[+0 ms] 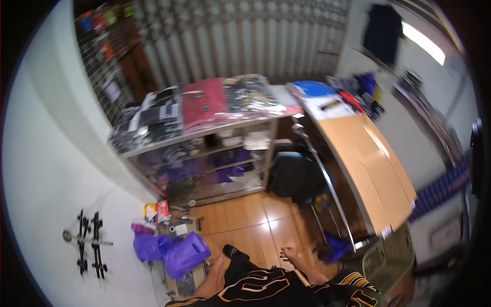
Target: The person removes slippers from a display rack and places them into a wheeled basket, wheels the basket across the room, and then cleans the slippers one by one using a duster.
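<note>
My right hand (290, 254) is low in the centre, above the tiled floor, with its fingers apart and nothing in them. To its left, my left hand (218, 264) hangs beside a black slipper (235, 253); its fingers are too small and blurred to make out. Purple bags (186, 254) lie on a low glass-topped surface close to the left hand. Neither hand visibly touches an object.
A glass display case (220, 162) carries packaged clothes, among them a red pack (204, 102). A metal rail with dark garments (292, 174) stands beside a counter with brown board (365, 163). A pale green plastic chair (375, 260) is at lower right. Tiled floor (240, 215) lies between.
</note>
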Tool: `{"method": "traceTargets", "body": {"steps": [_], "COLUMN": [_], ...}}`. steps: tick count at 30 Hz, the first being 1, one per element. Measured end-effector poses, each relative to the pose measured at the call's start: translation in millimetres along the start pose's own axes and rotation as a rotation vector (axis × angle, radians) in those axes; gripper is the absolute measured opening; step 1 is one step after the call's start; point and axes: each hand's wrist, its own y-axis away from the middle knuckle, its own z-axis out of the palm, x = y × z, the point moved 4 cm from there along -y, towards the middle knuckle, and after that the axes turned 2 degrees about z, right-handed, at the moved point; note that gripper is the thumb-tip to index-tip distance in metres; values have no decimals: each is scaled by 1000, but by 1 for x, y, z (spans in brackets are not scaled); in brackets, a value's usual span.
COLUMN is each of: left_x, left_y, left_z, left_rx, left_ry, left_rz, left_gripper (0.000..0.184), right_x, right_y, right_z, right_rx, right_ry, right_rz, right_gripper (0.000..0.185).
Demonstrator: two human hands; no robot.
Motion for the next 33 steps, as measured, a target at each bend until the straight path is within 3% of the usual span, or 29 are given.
{"method": "traceTargets", "body": {"steps": [3, 7, 10, 14, 16, 18, 21, 26, 33], "left_x": [-16, -4, -9, -19, -31, -43, -58, -109, -143], "left_y": [-30, 12, 37, 83, 107, 138, 209, 268, 353], "left_z": [48, 141, 219, 324, 371, 416, 458, 506, 549], "left_rx": [-143, -394, -488, -743, -871, -1051, -1258, -1483, -1697], "left_ry": [-43, -295, -552, -864, -973, -1066, -1159, -1190, -1296], "left_rz": [91, 65, 175, 357, 449, 723, 818, 709, 645], "left_gripper": [22, 23, 25, 25, 26, 29, 33, 34, 40], "right_x": [64, 177, 258, 343, 371, 394, 418, 461, 479], "right_y": [22, 65, 112, 167, 193, 212, 232, 242, 282], "right_z": [-61, -131, -165, -173, -165, -155, -139, -134, -229], "right_rx": [138, 305, 494, 702, 752, 736, 820, 936, 1107], "right_ry": [-234, -529, -811, -1050, -1150, -1205, -1268, -1334, -1262], "right_rz": [-9, 42, 55, 166, 191, 187, 226, 257, 216], "right_gripper": [28, 27, 29, 30, 30, 35, 32, 27, 25]}}
